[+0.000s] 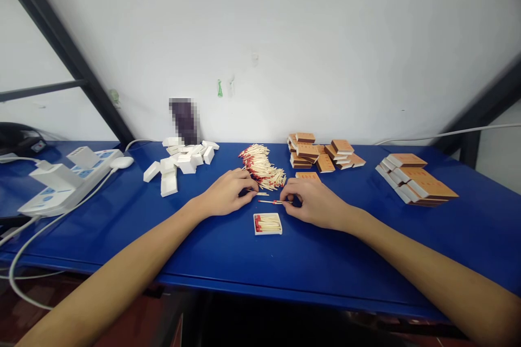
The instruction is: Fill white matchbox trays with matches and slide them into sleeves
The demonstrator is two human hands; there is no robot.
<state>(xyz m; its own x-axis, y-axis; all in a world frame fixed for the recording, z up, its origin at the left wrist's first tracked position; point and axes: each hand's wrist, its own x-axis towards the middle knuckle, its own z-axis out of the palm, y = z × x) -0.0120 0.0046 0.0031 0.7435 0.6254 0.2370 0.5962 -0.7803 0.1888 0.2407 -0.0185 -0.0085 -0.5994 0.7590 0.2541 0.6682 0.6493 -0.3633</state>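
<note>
My left hand [228, 193] rests on the blue table [122, 227], fingers curled and pinching matches at the near edge of a loose pile of red-tipped matches [262, 165]. My right hand [311, 201] lies opposite it, fingers closed on a match [269, 201] that lies flat between both hands. Just in front of the hands sits a small open white tray [267, 223] partly filled with matches. An orange matchbox sleeve [308, 175] lies just behind my right hand.
Several white inner trays [179, 162] lie at the back left. Orange matchbox sleeves are heaped at the back centre [321, 154] and stacked at the right [415, 179]. A white power strip [65, 181] with plugs and cables occupies the left end.
</note>
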